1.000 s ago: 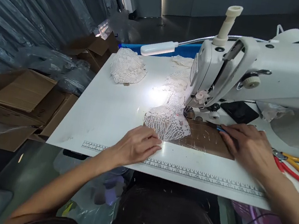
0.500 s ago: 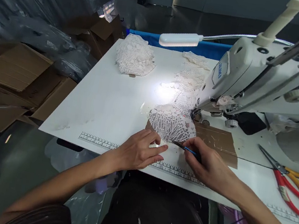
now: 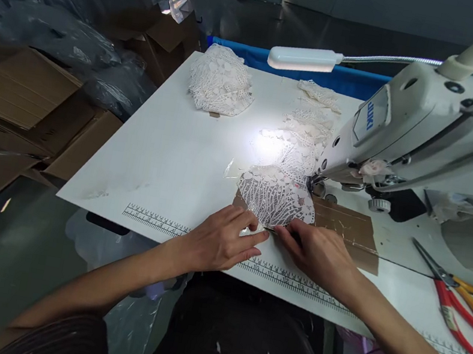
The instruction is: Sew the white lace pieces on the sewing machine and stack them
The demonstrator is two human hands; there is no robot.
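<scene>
A piece of white lace point(image 3: 279, 195) lies fanned out on the table, its upper right side by the needle area of the sewing machine point(image 3: 381, 135). My left hand point(image 3: 228, 239) is at the lace's lower edge, fingers bent and pinching there. Just right of it, my right hand point(image 3: 320, 247) is closed low over the same edge. Only a dark tip of its pointed tool point(image 3: 269, 229) shows; the blue and black handle is hidden under the hand. Brown cardboard point(image 3: 346, 230) lies beneath the lace and out to the right.
A heap of lace point(image 3: 221, 80) sits at the back left of the white table point(image 3: 130, 158). Red-and-orange-handled scissors point(image 3: 450, 288) lie at the right. A lamp point(image 3: 305, 59) hangs over more gathered lace point(image 3: 314, 114). Cardboard boxes point(image 3: 23, 90) stand left of the table.
My right hand has moved slightly left and turned down over the lace edge, covering the tool's handle. My left hand has hardly moved. The view has shifted a little.
</scene>
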